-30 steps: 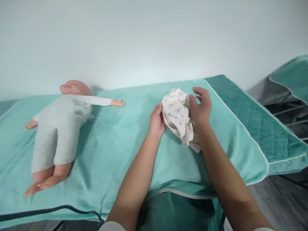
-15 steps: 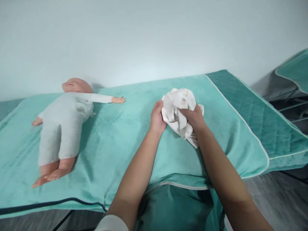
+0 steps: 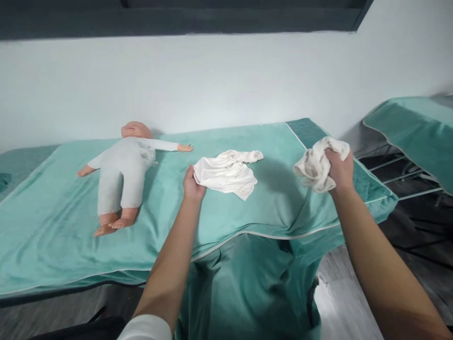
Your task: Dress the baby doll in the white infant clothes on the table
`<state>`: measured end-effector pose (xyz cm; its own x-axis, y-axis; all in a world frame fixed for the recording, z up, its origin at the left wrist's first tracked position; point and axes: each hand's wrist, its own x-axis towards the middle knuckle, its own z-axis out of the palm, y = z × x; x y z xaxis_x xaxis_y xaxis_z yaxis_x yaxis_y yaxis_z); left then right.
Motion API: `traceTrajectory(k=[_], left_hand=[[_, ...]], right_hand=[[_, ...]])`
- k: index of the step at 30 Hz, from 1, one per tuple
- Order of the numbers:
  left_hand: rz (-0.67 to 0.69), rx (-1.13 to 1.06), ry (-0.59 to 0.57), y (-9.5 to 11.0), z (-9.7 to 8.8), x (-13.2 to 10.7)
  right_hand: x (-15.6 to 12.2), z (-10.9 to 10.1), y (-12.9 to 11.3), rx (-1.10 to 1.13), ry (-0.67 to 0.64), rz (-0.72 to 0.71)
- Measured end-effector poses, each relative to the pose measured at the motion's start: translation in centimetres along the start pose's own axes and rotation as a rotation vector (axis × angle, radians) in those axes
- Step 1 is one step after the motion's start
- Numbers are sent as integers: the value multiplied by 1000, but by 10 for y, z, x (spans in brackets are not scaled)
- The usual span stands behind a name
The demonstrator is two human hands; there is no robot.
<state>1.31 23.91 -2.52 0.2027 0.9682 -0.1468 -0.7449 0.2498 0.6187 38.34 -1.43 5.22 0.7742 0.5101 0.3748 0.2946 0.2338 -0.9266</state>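
My right hand [image 3: 340, 169] is closed around a crumpled printed cloth [image 3: 316, 164] and holds it in the air over the right end of the teal-covered table [image 3: 276, 208]. My left hand [image 3: 192, 185] rests on the table with its fingers pinching the left edge of a white baby garment [image 3: 226, 174] that lies spread flat. A baby doll [image 3: 122, 172] in a light grey bodysuit lies on its back at the left, apart from both hands.
The teal blanket hangs over the table's front edge [image 3: 247, 283]. A white wall runs behind the table. A second teal-covered stand [image 3: 410, 130] is at the right, with grey floor [image 3: 332, 302] and dark frame bars below it.
The bundle has come apart: my right hand has carried the printed cloth up and to the right, and the white garment now lies flat under my left hand. The camera has tilted up.
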Motion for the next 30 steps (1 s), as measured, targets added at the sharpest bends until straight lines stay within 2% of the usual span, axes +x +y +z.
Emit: traceTrajectory(k=[1,3,5,8,10,21,30], left_hand=[[11,9,-3,1,1,-3],[45,21,2,-1,5,-7],[74,21,10,-4,10,-9],[74,26,-23,-4,14,-11],[69,45,-57,-3,14,-13],[105,123,-182,0,20,-24],[79,123,-207,1,22,-25]], right_hand=[[1,-7,0,-149,87,-65],[-6,-10,4,-527,77,-113],[-23,0,15,-862,-125,-65],[-51,19,33,-1058,-206,-80],[-60,25,40,-1177,-215,-85],[-57,18,46,-1286,-213,-131],[-58,20,47,-1253,-187,-151]])
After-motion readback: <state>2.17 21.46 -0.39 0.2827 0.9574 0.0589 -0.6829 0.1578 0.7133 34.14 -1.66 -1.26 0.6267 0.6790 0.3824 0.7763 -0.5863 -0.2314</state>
